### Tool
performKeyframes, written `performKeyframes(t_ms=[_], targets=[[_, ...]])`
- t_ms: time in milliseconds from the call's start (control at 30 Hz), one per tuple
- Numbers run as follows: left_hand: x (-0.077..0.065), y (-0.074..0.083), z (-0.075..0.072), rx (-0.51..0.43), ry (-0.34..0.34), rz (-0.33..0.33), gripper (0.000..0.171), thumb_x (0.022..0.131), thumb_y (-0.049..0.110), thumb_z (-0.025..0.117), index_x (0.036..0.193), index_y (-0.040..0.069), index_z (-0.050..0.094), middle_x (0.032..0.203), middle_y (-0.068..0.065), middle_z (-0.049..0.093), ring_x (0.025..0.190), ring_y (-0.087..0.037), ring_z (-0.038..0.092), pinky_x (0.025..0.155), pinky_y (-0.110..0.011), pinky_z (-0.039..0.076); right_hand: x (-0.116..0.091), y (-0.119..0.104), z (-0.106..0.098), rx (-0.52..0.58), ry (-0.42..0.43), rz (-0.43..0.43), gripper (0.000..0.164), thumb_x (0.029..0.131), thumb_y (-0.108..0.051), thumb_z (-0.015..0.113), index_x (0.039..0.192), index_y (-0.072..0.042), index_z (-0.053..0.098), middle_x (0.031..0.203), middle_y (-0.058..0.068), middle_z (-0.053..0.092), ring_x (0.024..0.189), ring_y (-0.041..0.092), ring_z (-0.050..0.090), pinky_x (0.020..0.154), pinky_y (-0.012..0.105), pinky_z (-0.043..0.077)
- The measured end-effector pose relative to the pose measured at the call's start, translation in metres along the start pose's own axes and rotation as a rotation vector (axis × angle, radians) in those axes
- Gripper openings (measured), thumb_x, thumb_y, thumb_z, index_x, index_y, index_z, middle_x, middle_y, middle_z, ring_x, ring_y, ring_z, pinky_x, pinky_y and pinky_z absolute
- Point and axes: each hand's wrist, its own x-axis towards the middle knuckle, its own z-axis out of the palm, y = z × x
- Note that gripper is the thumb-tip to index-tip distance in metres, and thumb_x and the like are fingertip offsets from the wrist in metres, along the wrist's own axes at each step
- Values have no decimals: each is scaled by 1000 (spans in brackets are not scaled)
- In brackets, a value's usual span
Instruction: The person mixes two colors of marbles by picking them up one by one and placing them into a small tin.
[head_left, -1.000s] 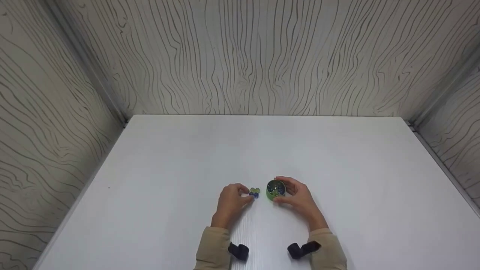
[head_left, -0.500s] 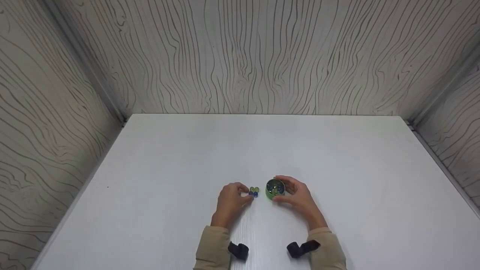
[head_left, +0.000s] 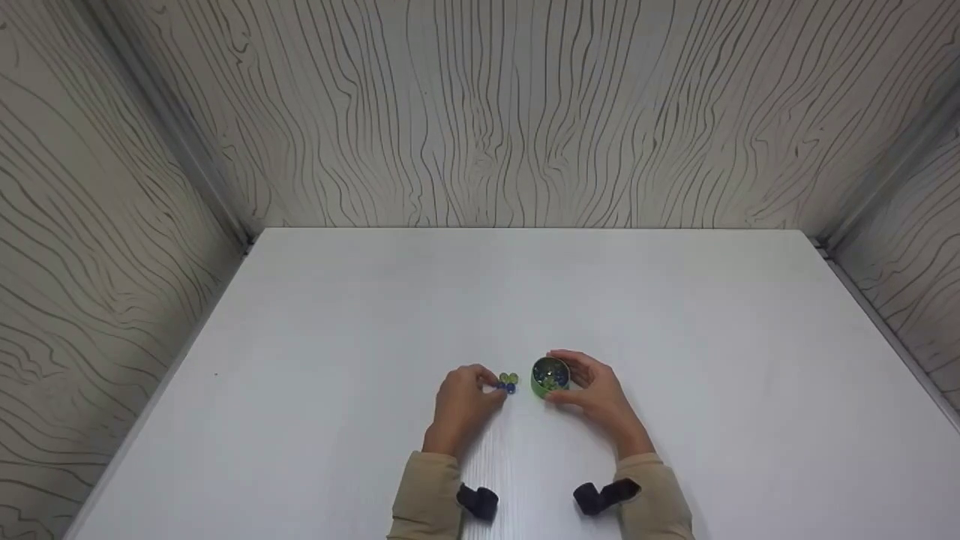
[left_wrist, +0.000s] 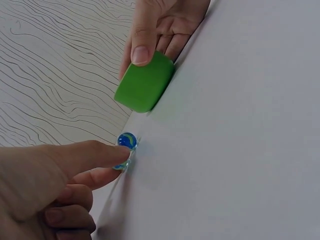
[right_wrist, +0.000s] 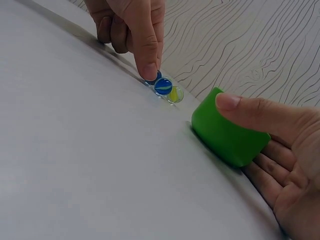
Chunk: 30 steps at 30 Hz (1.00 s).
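Note:
Several glass marbles sit in a small cluster on the white table, with yellow-green marbles [head_left: 509, 378] behind and blue marbles [head_left: 511, 388] in front. My left hand [head_left: 465, 401] pinches the leftmost blue marble [right_wrist: 155, 76] between thumb and fingertip at the cluster's edge; its fingers partly hide it. Right beside the cluster, a small round green cup [head_left: 541, 389] stands upright, with blue and greenish marbles visible inside. My right hand [head_left: 596, 390] grips the cup from the right, thumb on the near side and fingers on the far side.
The white tabletop [head_left: 337, 315] extends around both hands. A wood-grain patterned wall [head_left: 480, 112] rises behind it, with similar panels at left and right. Dark wrist mounts [head_left: 478, 502] sit on both sleeves.
My left thumb has closed in slightly on the blue marble at the cluster's left edge. The cup and my right hand have stayed in place.

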Motion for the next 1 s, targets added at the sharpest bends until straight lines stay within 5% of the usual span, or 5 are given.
performKeyframes(t_ms=[567,800,1000], targets=[[1,1,-4,-23,-30,-7,15,79,16,75,91,10,71,101,-10,71,93,-22,65,85,-40,53,0,-1,-1,-12,6,5,67,69,-10,84,130,-7,57,139,14,56,136,30,48,113,37,35],[3,-1,-7,-22,-31,36,13,79,15,75,89,8,71,105,-14,71,101,-29,67,90,-44,52,-1,-2,0,-23,15,17,66,70,-10,83,130,-8,57,139,13,56,136,30,48,114,38,35],[3,-2,-9,-10,-8,82,12,78,14,76,87,7,71,99,-13,72,90,-23,65,82,-40,53,-2,-4,1,-12,5,-3,67,70,-12,84,131,-7,57,138,14,57,136,29,48,114,38,35]])
